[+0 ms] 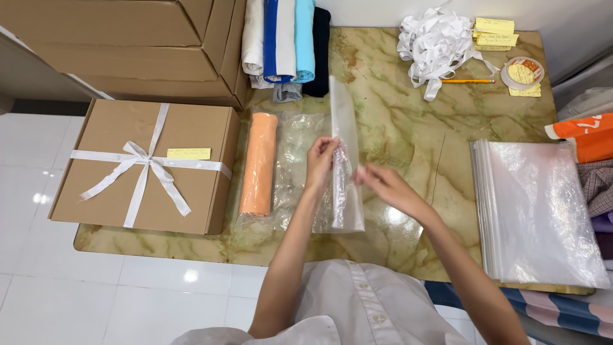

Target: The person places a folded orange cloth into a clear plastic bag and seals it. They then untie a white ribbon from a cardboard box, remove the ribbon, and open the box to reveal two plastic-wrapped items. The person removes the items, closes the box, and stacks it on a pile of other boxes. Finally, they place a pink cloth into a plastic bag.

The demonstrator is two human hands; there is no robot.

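Above the middle of the marbled green tabletop [408, 128], the left hand [320, 163] and the right hand [382, 182] are holding a clear plastic bag [343, 128] on edge, so that it is standing as a narrow upright strip. The left hand is pinching the bag's near side with fingers closed on it; the right hand is gripping the opposite side, fingers curled on the film. Both forearms are reaching forward from the lower edge of the view, converging at the bag. Just left of the hands, a rolled orange cloth [258, 163] is lying inside another clear bag, close beside a ribbon-tied cardboard box [191, 191] overhanging the tabletop's left edge. To the right, a stack of clear bags [543, 211] is lying well apart, with bare marble between.
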